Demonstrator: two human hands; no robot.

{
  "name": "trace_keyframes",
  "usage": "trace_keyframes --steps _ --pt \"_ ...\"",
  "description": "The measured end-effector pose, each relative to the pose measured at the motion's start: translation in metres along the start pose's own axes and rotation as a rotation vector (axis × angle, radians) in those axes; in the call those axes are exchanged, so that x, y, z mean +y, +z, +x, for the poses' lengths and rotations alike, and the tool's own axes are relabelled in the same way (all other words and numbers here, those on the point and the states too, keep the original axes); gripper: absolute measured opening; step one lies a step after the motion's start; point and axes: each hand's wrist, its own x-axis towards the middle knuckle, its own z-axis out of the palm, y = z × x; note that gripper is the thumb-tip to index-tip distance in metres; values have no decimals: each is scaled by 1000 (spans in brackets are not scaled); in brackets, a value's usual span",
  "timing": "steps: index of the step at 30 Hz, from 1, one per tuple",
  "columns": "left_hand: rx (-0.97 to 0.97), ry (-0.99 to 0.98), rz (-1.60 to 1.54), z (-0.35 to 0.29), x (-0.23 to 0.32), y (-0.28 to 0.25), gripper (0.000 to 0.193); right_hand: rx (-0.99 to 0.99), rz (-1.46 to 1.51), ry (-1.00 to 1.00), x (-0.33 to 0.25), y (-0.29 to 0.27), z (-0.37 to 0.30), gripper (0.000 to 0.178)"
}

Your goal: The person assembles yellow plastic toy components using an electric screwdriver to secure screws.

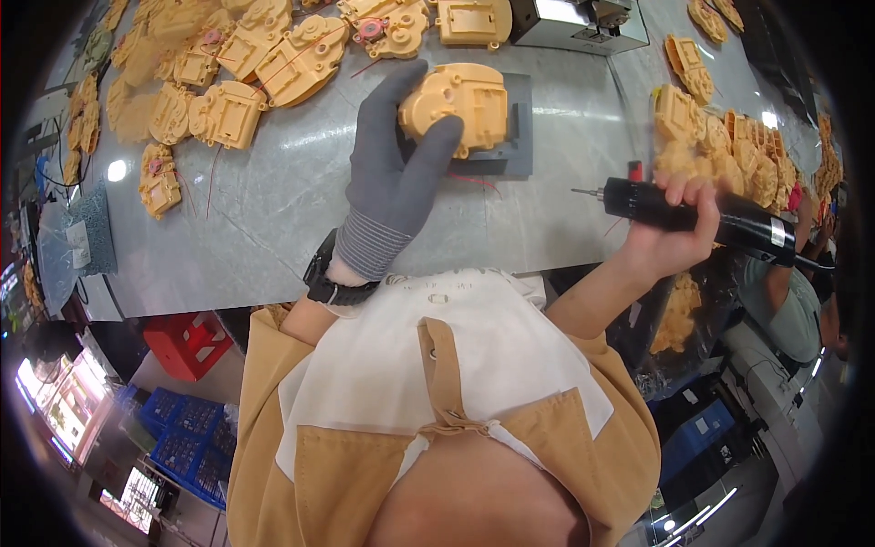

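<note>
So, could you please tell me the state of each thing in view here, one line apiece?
Left hand: gloved in grey, grip closed on the yellow housing.
Yellow housing: resting on the dark fixture block, held in place.
Dark fixture block: flat on the grey table.
Right hand: bare, grip closed on the electric screwdriver.
Electric screwdriver: held level off the table, bit pointing left, clear of the housing.
Piled yellow housings: lying loose, untouched.

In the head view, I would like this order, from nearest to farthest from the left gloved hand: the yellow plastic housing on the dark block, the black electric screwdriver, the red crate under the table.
1. Yellow plastic housing, on the dark block: the left hand grips it.
2. Red crate, lower left, beneath the table edge.
3. Black electric screwdriver, to the right, held in the right hand; its tip points toward the left hand.
</note>
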Motion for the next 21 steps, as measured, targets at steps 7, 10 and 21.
trace_keyframes --steps 7,10,21 --pt "-67 307 817 9 -3 -15 55 -19 -10 9 4 1 0 32" --pt "-64 348 914 11 -7 -16 54 -31 2 26 5 1 0 32" --pt "-347 581 1086 27 9 4 83 -120 8 -98 -6 17 13 36"
